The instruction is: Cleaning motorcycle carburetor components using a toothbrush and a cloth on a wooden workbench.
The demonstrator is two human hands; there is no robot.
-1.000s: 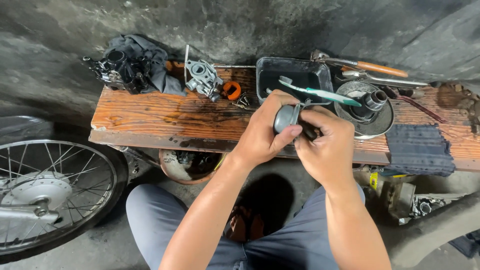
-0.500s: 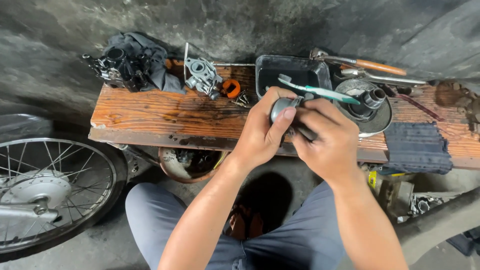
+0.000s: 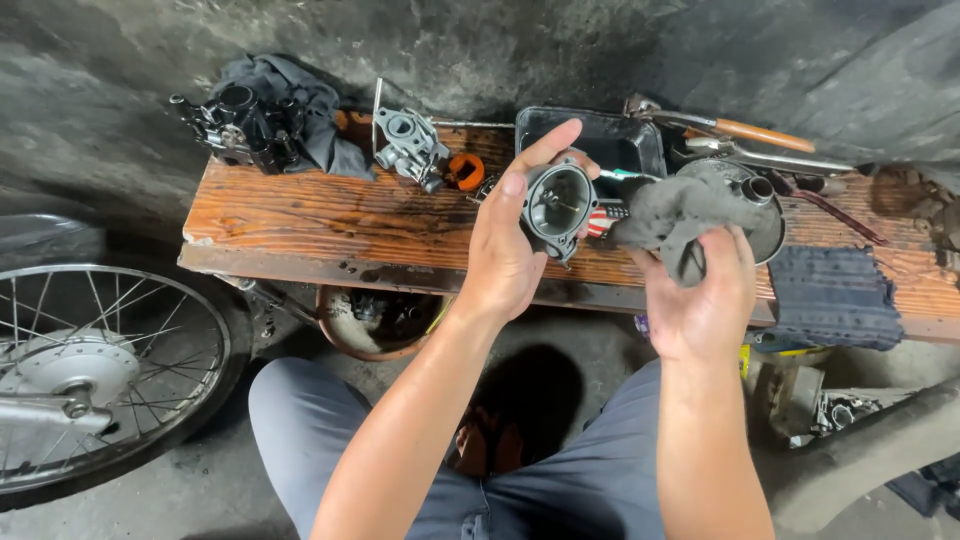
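Fingers of the left hand [image 3: 505,250] are clamping a round metal part [image 3: 558,203] above the worktop [image 3: 300,215]; the right hand [image 3: 705,295], just beside, is gripping a grey rag [image 3: 672,215].

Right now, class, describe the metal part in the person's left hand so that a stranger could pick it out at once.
Start at the long wooden bench that runs across the picture. Above its front edge, near the middle, the left hand holds up a grey metal bowl with its hollow facing the camera. Unlike the carburettor body lying on the bench, it is off the wood, beside the grey rag in the right hand.
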